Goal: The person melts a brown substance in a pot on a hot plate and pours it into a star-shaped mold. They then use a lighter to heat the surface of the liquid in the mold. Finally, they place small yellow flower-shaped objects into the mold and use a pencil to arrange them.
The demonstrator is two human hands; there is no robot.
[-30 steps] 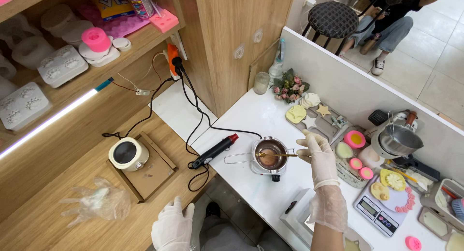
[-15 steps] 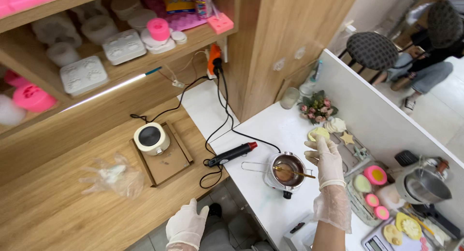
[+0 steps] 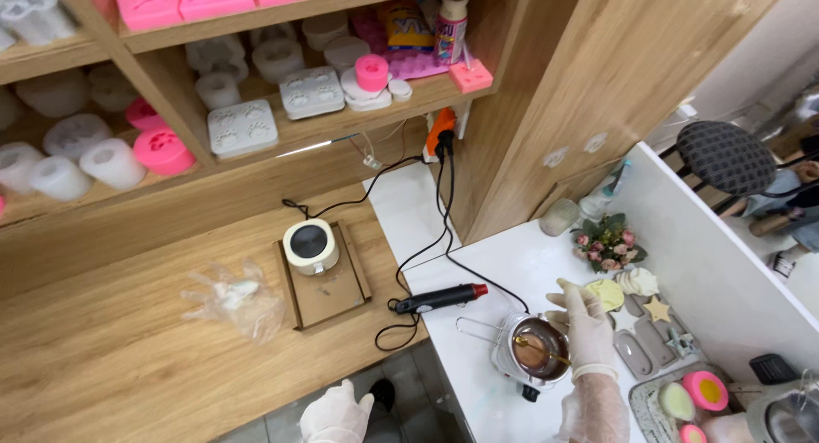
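My right hand (image 3: 582, 325), in a thin clear glove, holds a small golden spoon (image 3: 539, 349) whose bowl dips into a metal pot (image 3: 536, 349) of brown liquid on the white table (image 3: 478, 375). The pot has a wire handle pointing left. My left hand (image 3: 339, 414), also gloved, hangs low at the bottom edge over the gap between the wooden counter (image 3: 128, 358) and the white table, fingers loosely spread and holding nothing.
A black heat gun (image 3: 439, 299) with its cable lies left of the pot. A small white hot plate (image 3: 310, 245) sits on a wooden tray, beside a crumpled plastic bag (image 3: 230, 295). Shelves hold pink and white moulds. Flowers, wax shapes and trays lie to the right.
The view has swung up and left, bringing more of the shelves into sight. My right hand stays at the pot with the spoon; my left hand stays low.
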